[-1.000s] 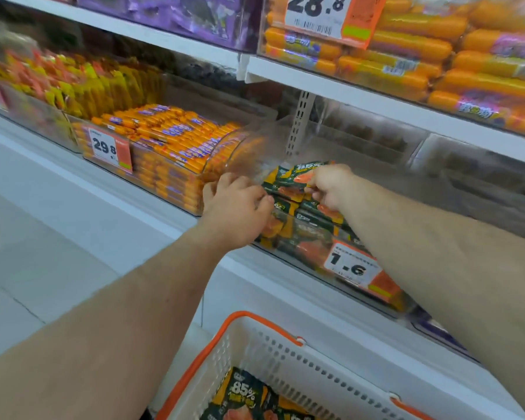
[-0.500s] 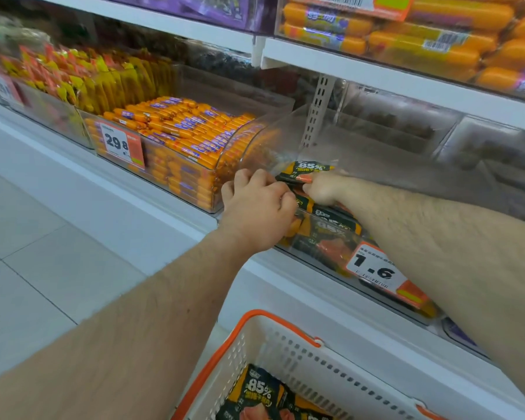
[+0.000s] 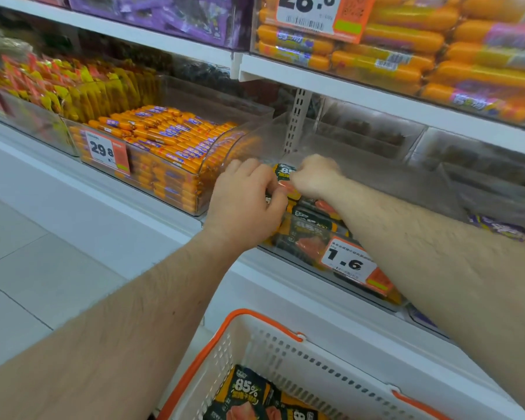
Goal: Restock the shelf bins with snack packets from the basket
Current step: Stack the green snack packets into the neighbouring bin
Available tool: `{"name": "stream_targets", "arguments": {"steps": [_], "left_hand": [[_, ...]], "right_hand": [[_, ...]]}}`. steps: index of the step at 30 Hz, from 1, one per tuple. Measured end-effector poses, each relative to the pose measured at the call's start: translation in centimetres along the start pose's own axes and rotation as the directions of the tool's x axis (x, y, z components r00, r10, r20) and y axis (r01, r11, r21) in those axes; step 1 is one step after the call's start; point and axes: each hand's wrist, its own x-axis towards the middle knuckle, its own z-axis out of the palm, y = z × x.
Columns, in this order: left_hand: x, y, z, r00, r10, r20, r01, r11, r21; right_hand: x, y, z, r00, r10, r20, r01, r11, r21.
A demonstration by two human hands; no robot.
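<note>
Black-and-orange "85%" snack packets lie stacked in a clear shelf bin marked 1.6. Both hands reach into that bin. My left hand has its fingers curled over the packets at the bin's left side. My right hand pinches the top packet near the back of the stack. What lies under the hands is hidden. A white basket with an orange rim sits below, with more of the same packets in it.
A neighbouring clear bin to the left is full of orange sausage sticks, priced 29.8. Further left stand yellow and red packets. The shelf above carries big orange sausages and purple packs. Grey floor tiles lie at the left.
Both hands have stayed in the 1.6 bin, shifting slightly over the packet stack. The camera view has moved a little, showing more of the upper shelf again.
</note>
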Motion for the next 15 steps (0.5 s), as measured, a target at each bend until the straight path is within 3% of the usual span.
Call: {"name": "stream_targets", "arguments": {"steps": [2,3,4,6,7,8,10,12,14,15], "left_hand": [[-0.6,1.0,-0.4,0.967,-0.004,0.256,0.035,0.992,-0.118],[-1.1,1.5,-0.6,0.906,-0.010,0.422,0.068,0.990,-0.122],[-1.7,1.9,-0.5,0.815,-0.017,0.579,0.094,0.990,-0.104],[-3.4,2.0,0.2,0.544,-0.052,0.838,0.094,0.996,0.001],[-4.4,2.0,0.6,0.400,-0.077,0.913,0.043,0.997,0.065],[-5.4,1.9,1.2,0.275,-0.105,0.956,-0.023,0.993,0.116],[-7.2,2.0,2.1,0.095,-0.171,0.981,-0.099,0.979,0.180],[-8.4,2.4,2.6,0.014,-0.221,0.975,-0.128,0.967,0.221],[-9.1,2.9,2.7,-0.005,-0.237,0.971,-0.145,0.961,0.234],[-9.3,3.1,2.8,-0.007,-0.240,0.971,-0.150,0.960,0.237]], "right_hand": [[-3.5,0.1,-1.0,0.973,-0.055,-0.225,0.067,0.997,0.047],[-5.3,0.5,-1.0,0.919,-0.138,-0.368,0.163,0.986,0.037],[-7.3,0.8,-0.9,0.821,-0.237,-0.520,0.289,0.957,0.019],[-11.0,1.4,0.3,0.594,-0.363,-0.718,0.539,0.842,0.021],[-12.6,1.8,1.5,0.518,-0.391,-0.760,0.629,0.777,0.028],[-14.2,2.3,3.0,0.489,-0.396,-0.777,0.683,0.728,0.060],[-17.3,3.4,6.7,0.553,-0.352,-0.755,0.701,0.686,0.194],[-20.0,5.0,11.0,0.728,-0.254,-0.637,0.592,0.702,0.397],[-22.0,6.6,15.1,0.939,-0.096,-0.330,0.285,0.754,0.592],[-22.8,7.5,17.4,0.993,-0.015,-0.113,0.083,0.776,0.625]]}}
